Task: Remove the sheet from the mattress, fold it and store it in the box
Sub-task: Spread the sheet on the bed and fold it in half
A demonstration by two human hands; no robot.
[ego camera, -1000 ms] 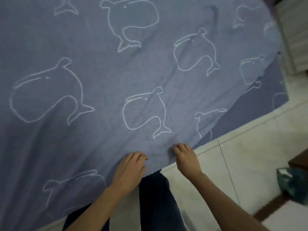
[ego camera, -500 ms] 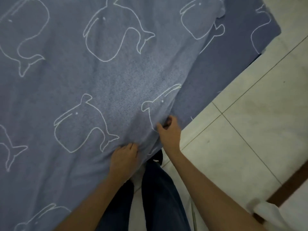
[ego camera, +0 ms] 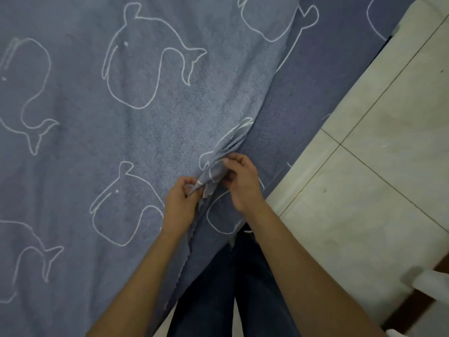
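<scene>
The blue sheet (ego camera: 170, 117) with white whale outlines fills the left and top of the head view, draped over the mattress, which it hides. A darker layer of the same sheet (ego camera: 315, 93) hangs down the side toward the floor. My left hand (ego camera: 181, 205) pinches the sheet's edge near its lifted corner. My right hand (ego camera: 240, 181) grips the bunched corner just to the right, fingers curled into the fabric. Both hands are close together at the mattress edge. No box is in view.
Pale floor tiles (ego camera: 376, 166) spread out on the right. My legs in dark trousers (ego camera: 230, 288) stand against the mattress edge. A white object (ego camera: 430, 285) and a dark brown strip (ego camera: 413, 310) sit at the lower right.
The view has swung right and closer. My hands went from lying flat on the sheet to pinching its edge, and the corner is now lifted and bunched between them.
</scene>
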